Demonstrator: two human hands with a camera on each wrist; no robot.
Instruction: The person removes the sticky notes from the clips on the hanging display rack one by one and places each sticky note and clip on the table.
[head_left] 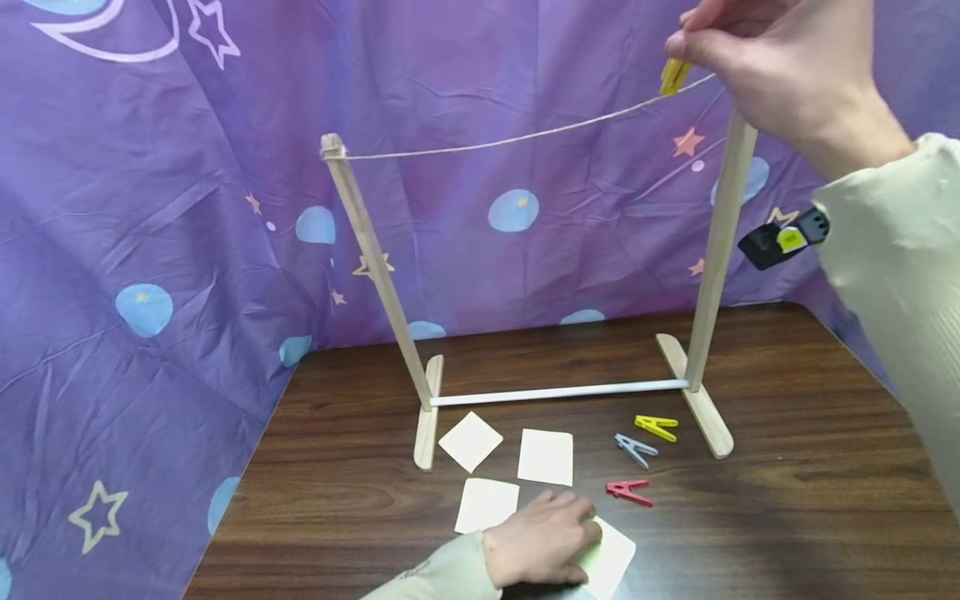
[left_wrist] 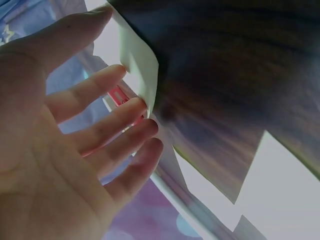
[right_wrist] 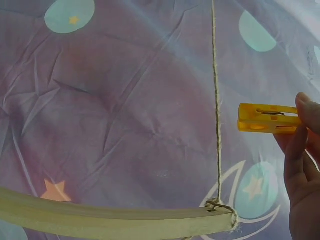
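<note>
My right hand (head_left: pixel 798 71), raised at the upper right, pinches a yellow clothespin (head_left: pixel 675 77) by its handle end. In the right wrist view the clothespin (right_wrist: pixel 267 119) points at the twine (right_wrist: pixel 216 100), with a small gap between them. Down on the table, my left hand (head_left: pixel 543 537) lies over a pale square of paper (head_left: pixel 609 560). The left wrist view shows its fingers (left_wrist: pixel 107 131) loosely extended, with fingertips at the edge of the paper (left_wrist: pixel 137 60), which bends slightly there.
A wooden frame with two posts (head_left: pixel 720 250) and a white crossbar (head_left: pixel 558 392) carries the sagging twine. More paper squares (head_left: pixel 545 457) lie in front. Red (head_left: pixel 628 492), light blue (head_left: pixel 635 449) and yellow (head_left: pixel 656 427) clothespins lie to the right. A purple curtain (head_left: pixel 450 233) hangs behind.
</note>
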